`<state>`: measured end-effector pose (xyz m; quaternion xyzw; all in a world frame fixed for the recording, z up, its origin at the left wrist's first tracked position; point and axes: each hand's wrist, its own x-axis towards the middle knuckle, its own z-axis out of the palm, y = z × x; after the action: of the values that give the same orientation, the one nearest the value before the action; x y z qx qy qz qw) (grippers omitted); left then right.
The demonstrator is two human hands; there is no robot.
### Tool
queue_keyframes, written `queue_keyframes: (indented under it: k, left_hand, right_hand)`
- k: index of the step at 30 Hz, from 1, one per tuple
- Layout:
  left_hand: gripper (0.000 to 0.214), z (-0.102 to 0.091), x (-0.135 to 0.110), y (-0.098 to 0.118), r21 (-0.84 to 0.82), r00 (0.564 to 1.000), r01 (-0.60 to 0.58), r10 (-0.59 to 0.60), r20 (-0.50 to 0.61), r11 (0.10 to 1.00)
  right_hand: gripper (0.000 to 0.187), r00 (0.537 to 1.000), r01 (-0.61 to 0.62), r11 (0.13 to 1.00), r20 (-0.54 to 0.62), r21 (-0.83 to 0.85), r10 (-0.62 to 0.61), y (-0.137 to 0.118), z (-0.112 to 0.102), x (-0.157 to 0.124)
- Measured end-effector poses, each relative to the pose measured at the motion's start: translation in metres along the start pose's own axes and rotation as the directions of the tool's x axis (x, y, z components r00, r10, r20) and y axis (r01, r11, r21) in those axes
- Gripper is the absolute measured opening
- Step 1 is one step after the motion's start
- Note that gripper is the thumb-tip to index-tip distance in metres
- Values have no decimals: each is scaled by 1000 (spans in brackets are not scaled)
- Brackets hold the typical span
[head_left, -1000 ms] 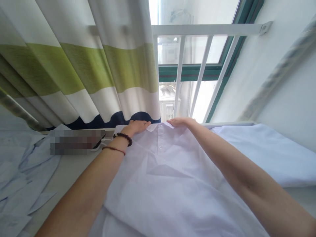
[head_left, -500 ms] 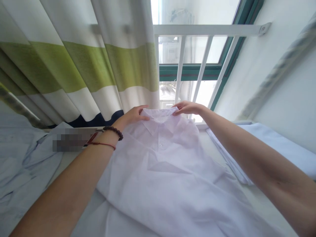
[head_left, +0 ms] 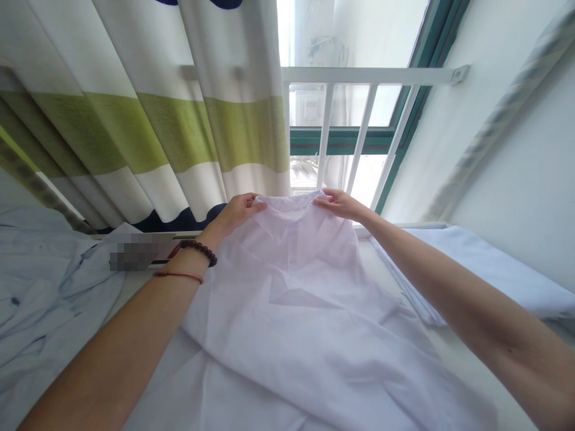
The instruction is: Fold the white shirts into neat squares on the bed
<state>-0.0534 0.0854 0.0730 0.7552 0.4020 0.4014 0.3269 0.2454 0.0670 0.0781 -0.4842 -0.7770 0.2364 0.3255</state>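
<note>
A white button-up shirt [head_left: 287,299] lies spread out in front of me, its collar at the far end and its body running toward me with loose creases. My left hand [head_left: 242,211] pinches the left end of the collar between thumb and fingers. At the collar's right end, my right hand [head_left: 339,202] grips the cloth in the same way. Between the two hands the collar is stretched into a shallow curve. The shirt's lower part runs out of view at the bottom.
Folded white cloth [head_left: 471,269] rests at the right by the wall. On the left is a heap of white garments [head_left: 40,299], with a flat, partly blurred item [head_left: 144,250] beside it. Behind stand a striped curtain [head_left: 179,131] and a white railing [head_left: 368,75] before the window.
Both hands have spread slightly apart, and the collar between them is wider. The view has tilted up a little, so railing and curtain sit lower.
</note>
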Motion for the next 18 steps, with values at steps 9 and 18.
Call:
queue_keyframes:
  k: [9,18]
  left_hand:
    - [41,4,3,-6,704,960,-66,238,-149,707]
    - [41,-6,-11,18,783,880,-220,465,-97,582]
  right_hand:
    - [34,963,28,786,-196,-617,-188,-1,6,-2]
    - [35,945,73,807,-219,-586,-244,-20,-4,-18]
